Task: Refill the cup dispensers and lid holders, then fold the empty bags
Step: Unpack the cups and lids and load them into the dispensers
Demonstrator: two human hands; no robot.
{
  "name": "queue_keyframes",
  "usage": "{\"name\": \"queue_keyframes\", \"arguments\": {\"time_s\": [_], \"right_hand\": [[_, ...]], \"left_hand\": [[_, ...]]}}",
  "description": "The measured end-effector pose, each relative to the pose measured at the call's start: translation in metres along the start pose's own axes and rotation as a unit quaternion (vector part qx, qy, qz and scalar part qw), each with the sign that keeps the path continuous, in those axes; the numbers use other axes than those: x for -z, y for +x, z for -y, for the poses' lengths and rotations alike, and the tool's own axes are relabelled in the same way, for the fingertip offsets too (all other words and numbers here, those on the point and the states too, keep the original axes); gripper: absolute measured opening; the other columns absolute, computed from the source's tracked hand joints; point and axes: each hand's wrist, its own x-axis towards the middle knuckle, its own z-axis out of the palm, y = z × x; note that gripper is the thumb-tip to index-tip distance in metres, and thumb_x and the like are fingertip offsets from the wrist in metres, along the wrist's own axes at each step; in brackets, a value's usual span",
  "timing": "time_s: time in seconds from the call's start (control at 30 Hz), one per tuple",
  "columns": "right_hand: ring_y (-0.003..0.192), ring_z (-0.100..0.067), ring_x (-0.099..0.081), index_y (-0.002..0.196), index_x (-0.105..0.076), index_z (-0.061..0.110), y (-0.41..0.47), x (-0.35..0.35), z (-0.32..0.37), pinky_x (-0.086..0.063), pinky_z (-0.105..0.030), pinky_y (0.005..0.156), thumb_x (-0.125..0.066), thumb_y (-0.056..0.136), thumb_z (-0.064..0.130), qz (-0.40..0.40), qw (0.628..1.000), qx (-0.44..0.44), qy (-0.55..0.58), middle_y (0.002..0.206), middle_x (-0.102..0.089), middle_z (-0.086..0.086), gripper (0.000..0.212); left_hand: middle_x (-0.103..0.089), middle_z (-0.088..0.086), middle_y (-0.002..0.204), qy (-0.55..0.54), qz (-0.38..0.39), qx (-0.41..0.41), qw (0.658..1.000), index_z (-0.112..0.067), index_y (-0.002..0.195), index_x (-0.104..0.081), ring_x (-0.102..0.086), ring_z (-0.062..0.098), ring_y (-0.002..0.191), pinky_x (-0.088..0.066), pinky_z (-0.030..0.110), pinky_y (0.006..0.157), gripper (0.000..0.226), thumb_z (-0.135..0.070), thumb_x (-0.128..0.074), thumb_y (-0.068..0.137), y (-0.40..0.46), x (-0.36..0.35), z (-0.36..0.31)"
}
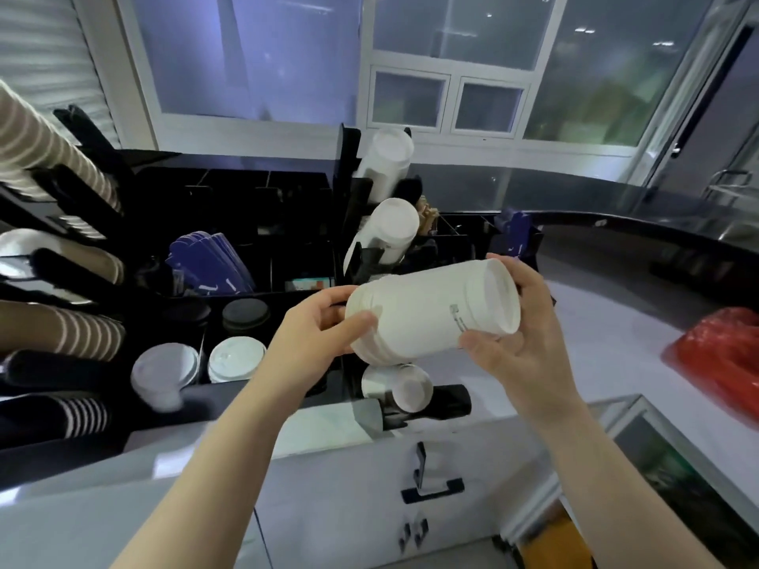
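Observation:
A stack of white paper cups [427, 310] lies sideways in the air over the counter, held between both hands. My left hand [312, 334] grips its left end with curled fingers and thumb. My right hand [521, 342] holds the right end, thumb under the rim and fingers behind it. Just beyond stands a black cup dispenser [349, 190] with white cup stacks in its upper slot [386, 158] and middle slot [390, 232], and another stack [400, 388] in the slot below my hands. White lids [236, 359] and black lids [246, 314] sit in a holder.
A rack at the left holds striped cup stacks [53, 158] on slanted black arms. Blue sleeves [209, 260] stand in a black organiser. A red plastic bag [723, 355] lies on the counter at the right. White cabinet doors with a black handle [431, 482] are below.

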Motion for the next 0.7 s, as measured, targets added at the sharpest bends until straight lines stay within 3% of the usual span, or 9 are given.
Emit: {"name": "queue_keyframes", "arguments": {"time_s": [0.07, 0.2, 0.4, 0.57, 0.7], "right_hand": [[0.103, 0.0, -0.055, 0.126, -0.041, 0.023, -0.006, 0.01, 0.001, -0.051, -0.017, 0.077, -0.071, 0.071, 0.021, -0.012, 1.0, -0.012, 0.004, 0.111, -0.053, 0.028, 0.063], [0.104, 0.001, -0.054, 0.124, -0.045, 0.027, -0.02, 0.032, -0.007, -0.052, -0.018, 0.074, -0.072, 0.071, 0.014, -0.008, 0.997, -0.054, -0.048, 0.111, -0.052, 0.029, 0.062], [0.111, 0.007, -0.048, 0.123, -0.038, 0.05, -0.034, 0.022, -0.034, -0.046, -0.01, 0.079, -0.077, 0.068, 0.037, 0.064, 0.981, -0.09, -0.161, 0.12, -0.046, 0.035, 0.069], [0.118, -0.002, -0.041, 0.133, -0.037, 0.035, -0.04, 0.0, -0.075, -0.039, -0.016, 0.089, -0.078, 0.074, 0.032, 0.151, 0.936, -0.091, -0.303, 0.135, -0.042, 0.015, 0.072], [0.115, -0.022, -0.047, 0.136, -0.043, 0.025, -0.045, -0.009, -0.094, -0.045, -0.037, 0.092, -0.078, 0.074, 0.029, 0.144, 0.884, -0.078, -0.438, 0.131, -0.046, 0.001, 0.071]], "left_hand": [[-0.072, -0.01, 0.101, -0.018, -0.015, 0.016, 1.0, -0.034, 0.11, -0.063, -0.068, 0.006, 0.094, -0.054, 0.019, 0.073, 0.021, -0.027, -0.06, 0.091, -0.005, -0.007, 0.001], [-0.071, -0.008, 0.106, -0.028, -0.064, 0.056, 0.996, -0.036, 0.108, -0.062, -0.067, 0.009, 0.1, -0.051, 0.028, 0.085, 0.019, -0.028, -0.06, 0.09, -0.016, -0.013, 0.008], [-0.07, -0.011, 0.106, 0.016, -0.111, 0.075, 0.991, -0.036, 0.106, -0.06, -0.064, 0.009, 0.104, -0.05, 0.028, 0.088, 0.022, -0.018, -0.057, 0.093, -0.034, -0.015, 0.016], [-0.069, -0.009, 0.108, 0.037, -0.144, 0.086, 0.985, -0.033, 0.11, -0.06, -0.062, 0.011, 0.107, -0.049, 0.031, 0.092, 0.025, -0.015, -0.055, 0.094, -0.053, -0.004, 0.017], [-0.069, -0.011, 0.109, 0.047, -0.157, 0.092, 0.982, -0.032, 0.113, -0.06, -0.062, 0.01, 0.108, -0.048, 0.032, 0.093, 0.025, -0.016, -0.055, 0.094, -0.061, 0.002, 0.019]]}}
